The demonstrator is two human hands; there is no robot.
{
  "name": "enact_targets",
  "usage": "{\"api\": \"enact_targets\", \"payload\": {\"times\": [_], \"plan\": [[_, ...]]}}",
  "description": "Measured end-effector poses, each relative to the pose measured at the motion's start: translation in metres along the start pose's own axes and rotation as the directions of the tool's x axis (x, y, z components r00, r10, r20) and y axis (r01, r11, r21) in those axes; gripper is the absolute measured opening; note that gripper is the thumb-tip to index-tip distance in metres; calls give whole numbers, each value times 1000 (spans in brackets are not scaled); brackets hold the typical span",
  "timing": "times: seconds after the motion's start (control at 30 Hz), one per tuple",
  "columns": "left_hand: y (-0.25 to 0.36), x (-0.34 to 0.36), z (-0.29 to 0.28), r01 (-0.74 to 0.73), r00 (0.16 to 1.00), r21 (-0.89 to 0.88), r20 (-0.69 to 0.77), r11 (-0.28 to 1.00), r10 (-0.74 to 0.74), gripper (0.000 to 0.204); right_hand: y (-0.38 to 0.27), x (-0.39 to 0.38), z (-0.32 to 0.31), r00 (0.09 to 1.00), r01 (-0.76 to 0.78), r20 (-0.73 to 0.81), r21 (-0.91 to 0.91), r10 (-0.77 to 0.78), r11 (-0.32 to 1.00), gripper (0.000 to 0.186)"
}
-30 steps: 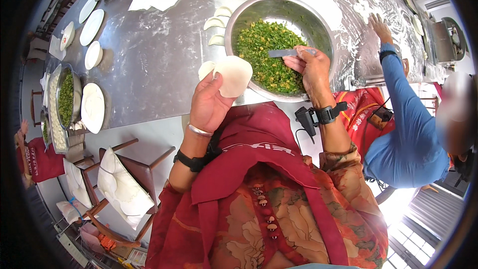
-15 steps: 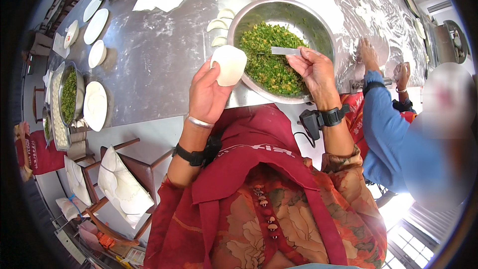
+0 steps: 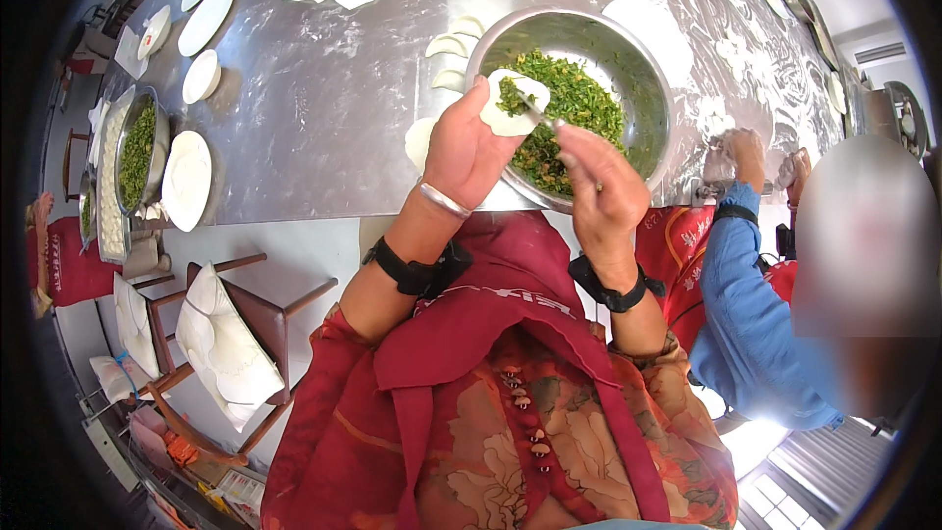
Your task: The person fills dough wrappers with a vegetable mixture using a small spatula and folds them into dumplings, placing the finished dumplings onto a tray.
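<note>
While the left hand holds a wrapper, the right hand grips a spatula — slanting, tip forward-left.

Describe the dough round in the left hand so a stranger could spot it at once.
Find the big steel bowl of chopped greens on the metal table. By its left rim, the left hand holds a white dough round. Unlike the bare round further left, this one carries green filling.

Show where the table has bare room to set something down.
The table is bare, though smeared, between the nearer small white bowl and the folded dumplings.

Crowded around the steel bowl: dumplings, a white round, left hand, right hand.
</note>
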State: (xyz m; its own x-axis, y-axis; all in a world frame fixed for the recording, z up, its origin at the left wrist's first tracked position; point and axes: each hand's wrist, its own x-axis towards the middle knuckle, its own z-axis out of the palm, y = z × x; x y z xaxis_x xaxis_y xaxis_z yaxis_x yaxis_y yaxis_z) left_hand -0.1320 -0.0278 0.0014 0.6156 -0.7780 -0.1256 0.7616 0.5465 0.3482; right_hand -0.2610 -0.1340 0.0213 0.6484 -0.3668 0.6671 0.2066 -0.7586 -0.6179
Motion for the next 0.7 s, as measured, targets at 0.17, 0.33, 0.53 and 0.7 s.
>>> {"api": "enact_targets", "payload": {"times": [0.17,0.33,0.53,0.7], "plan": [[4,-4,-5,27,999,-49,-24,998,-28,43,1,3,-7,993,92,78,16,-93,996,20],[3,-17,-7,80,993,-4,-88,997,-80,43,-7,6,-27,916,-362,20,470,401,805,13],[1,-27,-6,123,991,-9,-51,992,-124,44,5,6,-30,993,-93,86,145,81,985,15],[3,-27,-7,112,992,-17,-54,994,-113,45,-5,3,-25,989,47,139,57,-55,997,22]]}}
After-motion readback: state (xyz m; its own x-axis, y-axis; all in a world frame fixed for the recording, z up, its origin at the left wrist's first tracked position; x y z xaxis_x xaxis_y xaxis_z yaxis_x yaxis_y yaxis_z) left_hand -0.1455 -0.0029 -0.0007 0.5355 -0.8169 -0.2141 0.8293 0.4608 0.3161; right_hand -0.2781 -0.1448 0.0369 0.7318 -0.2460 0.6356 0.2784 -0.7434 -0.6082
